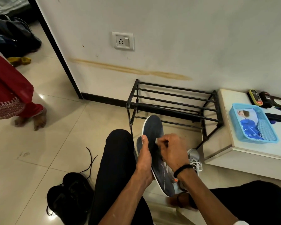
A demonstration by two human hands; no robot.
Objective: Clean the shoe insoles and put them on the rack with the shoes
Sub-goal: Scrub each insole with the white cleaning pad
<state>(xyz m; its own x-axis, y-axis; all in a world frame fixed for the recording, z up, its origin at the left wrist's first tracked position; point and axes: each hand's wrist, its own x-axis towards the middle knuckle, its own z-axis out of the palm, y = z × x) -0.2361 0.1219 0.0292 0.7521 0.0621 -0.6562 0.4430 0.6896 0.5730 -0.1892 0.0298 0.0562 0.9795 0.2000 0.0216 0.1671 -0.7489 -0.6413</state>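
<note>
**Insoles in hand, rack right in front**

So the left hand (143, 157) is wrapped around a dark blue insole (152, 127) with a white edge, thumb up along its side, holding it toe-up over the lap. A second insole (139, 144) peeks out just behind the first one, held in the same grip as far as I can tell. The right hand (172, 151) is curled and pinching something small and pale against the insole's face; too small to say what it is.

The black metal shoe rack (173, 101) stands against the wall just beyond the insoles, its bars bare. A grey sneaker (194, 157) with white laces sits on the floor under the right wrist, between the rack's front leg and a low white table (225, 143). That table crowds the rack's right end and carries a light blue plastic basket (253, 122) plus a few gadgets and cables.

Left of the knee there's a pair of black shoes (68, 192) with a loose lace (91, 159) trailing over the tiles. Farther left a person in red clothing (8, 88) stands barefoot, well apart. The tile floor between them and the rack's left end is open
</note>
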